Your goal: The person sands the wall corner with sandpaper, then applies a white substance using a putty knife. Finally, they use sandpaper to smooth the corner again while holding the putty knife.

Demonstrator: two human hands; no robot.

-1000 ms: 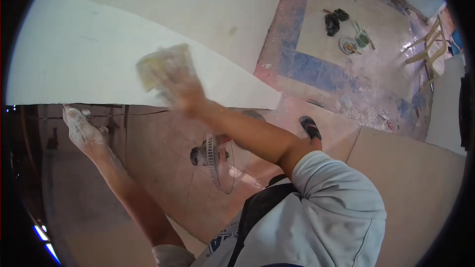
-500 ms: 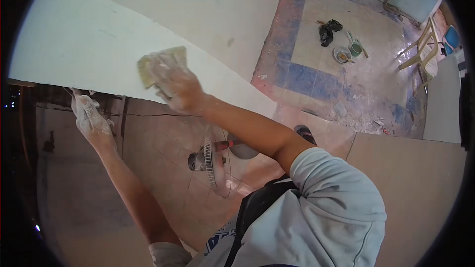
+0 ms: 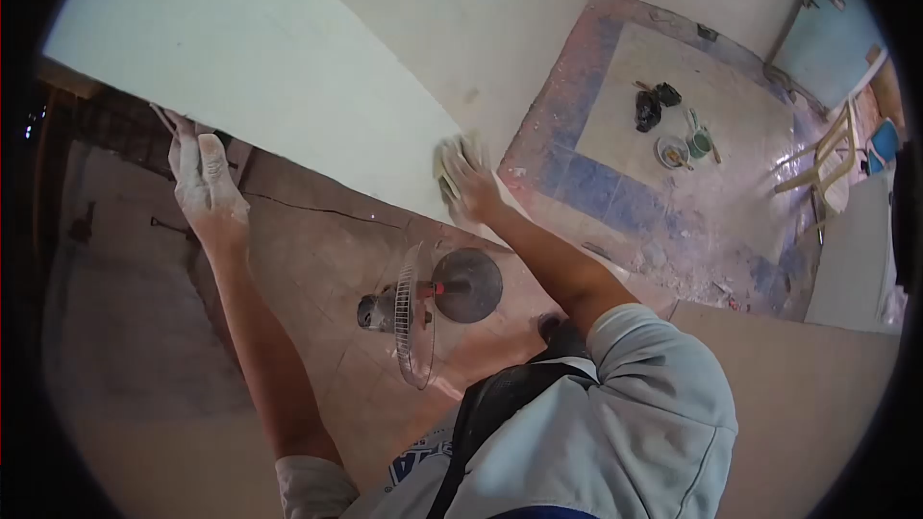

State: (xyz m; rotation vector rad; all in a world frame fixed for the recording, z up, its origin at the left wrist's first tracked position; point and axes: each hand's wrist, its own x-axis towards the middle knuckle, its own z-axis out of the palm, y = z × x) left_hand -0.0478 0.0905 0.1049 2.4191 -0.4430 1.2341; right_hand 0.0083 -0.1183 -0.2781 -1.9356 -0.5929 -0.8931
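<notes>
Because my right hand [image 3: 466, 176] clasps the pad [image 3: 439, 171] with the wall [image 3: 260, 67] ending just beside it, overreaching could tip it off; whether my left hand [image 3: 209, 183] holds anything, I cannot tell.

And there, on the pale grey fabric shirt [image 3: 596, 432], dark-blue lettering [image 3: 406, 467]: seemingly an A, the rest unreadable!

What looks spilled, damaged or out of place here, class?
Pale debris litters the floor near the blue tiles, looking scattered rather than swept up. The left hand is also coated white, as if with dust.
</notes>
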